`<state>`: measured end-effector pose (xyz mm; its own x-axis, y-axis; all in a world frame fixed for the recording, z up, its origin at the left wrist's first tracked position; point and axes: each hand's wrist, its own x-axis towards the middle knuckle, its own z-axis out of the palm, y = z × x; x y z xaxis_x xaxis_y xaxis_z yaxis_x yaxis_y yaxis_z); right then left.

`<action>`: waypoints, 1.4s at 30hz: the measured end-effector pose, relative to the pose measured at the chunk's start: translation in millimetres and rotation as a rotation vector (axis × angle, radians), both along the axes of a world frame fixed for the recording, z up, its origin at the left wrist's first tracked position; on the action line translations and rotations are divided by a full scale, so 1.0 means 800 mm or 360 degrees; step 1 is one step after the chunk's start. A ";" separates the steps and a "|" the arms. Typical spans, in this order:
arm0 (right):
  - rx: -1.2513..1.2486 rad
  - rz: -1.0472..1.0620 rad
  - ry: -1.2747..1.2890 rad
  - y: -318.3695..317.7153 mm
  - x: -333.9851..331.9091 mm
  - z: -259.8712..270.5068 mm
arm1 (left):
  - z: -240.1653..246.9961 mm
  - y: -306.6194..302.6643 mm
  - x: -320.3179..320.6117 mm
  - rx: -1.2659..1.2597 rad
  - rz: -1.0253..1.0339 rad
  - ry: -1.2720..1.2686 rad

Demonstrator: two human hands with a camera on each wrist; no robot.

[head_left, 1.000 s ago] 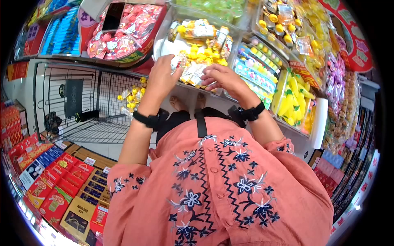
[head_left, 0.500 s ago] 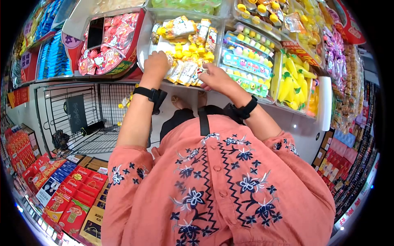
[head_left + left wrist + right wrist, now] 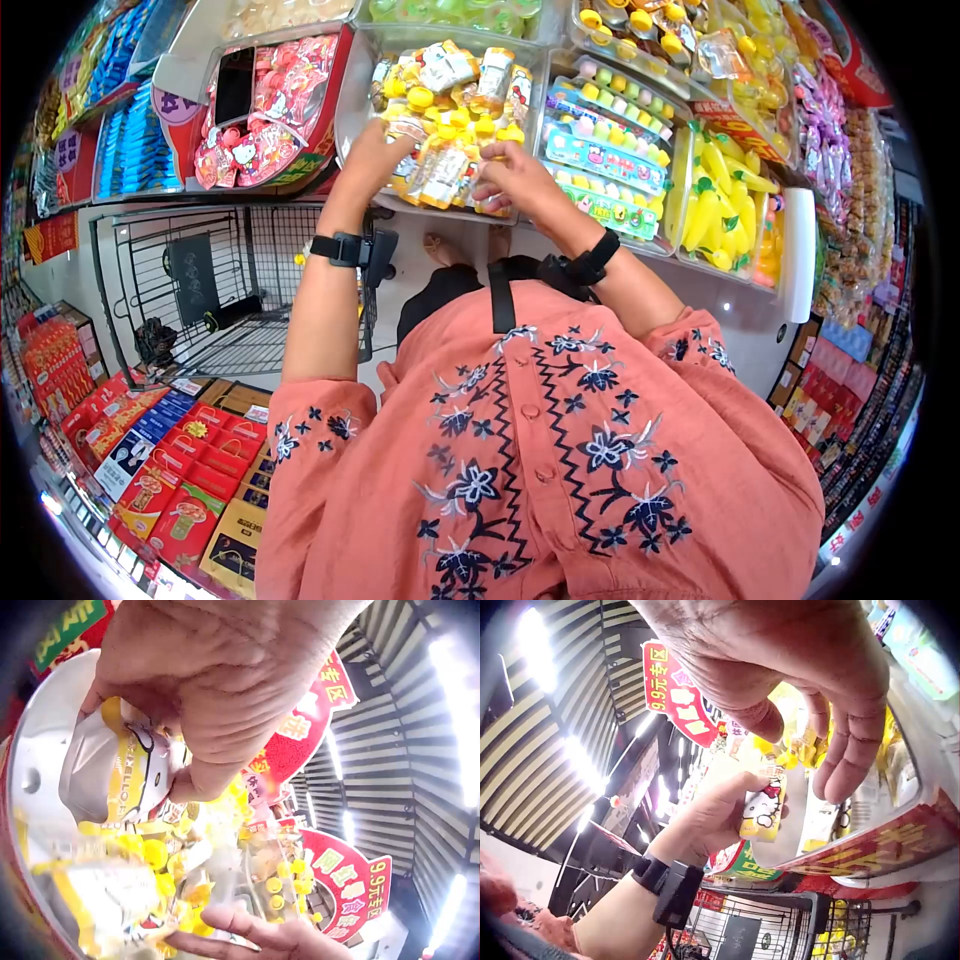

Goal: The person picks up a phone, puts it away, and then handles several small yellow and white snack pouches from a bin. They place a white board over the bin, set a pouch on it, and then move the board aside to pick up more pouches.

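Note:
My left hand grips a white-and-yellow Hello Kitty pouch at the front left of a clear bin. The same pouch faces the camera in the right wrist view, upright between the left thumb and fingers. Over the bin's front right part is my right hand, fingers loosely bent and thumb apart from them. Its fingertips are right at the pouches in the front of the bin, with nothing between thumb and fingers. More pouches with yellow caps are heaped behind both hands.
Left of the bin stands a pink pouch display with a dark phone on it. Marshmallow-like packs and yellow banana-shaped packs fill bins on the right. A wire shopping cart stands below left.
My left hand has gone down into the bin and now grips a pouch. Yellow-capped pouches now cover the pale patch at the bin's left. The right hand stays near the front right.

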<state>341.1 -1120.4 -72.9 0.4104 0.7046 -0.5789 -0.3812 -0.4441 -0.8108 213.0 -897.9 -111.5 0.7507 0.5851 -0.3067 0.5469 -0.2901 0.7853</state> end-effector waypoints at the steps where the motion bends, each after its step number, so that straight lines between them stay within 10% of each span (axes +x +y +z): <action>1: 0.0007 -0.0008 -0.0007 0.000 -0.001 0.000 | -0.012 0.000 -0.002 -0.0254 0.0003 -0.0087; 9: -0.0266 0.0161 -0.0549 0.009 0.000 0.000 | -0.025 -0.013 0.006 -0.0381 -0.0010 0.0243; 21: 0.0050 -0.0470 0.0398 0.014 -0.002 -0.047 | 0.007 -0.020 0.017 -0.0761 0.0029 0.0309; 42: -0.0023 -0.0385 0.0199 0.026 0.002 -0.014 | 0.008 -0.033 0.013 -0.1179 -0.0035 -0.0091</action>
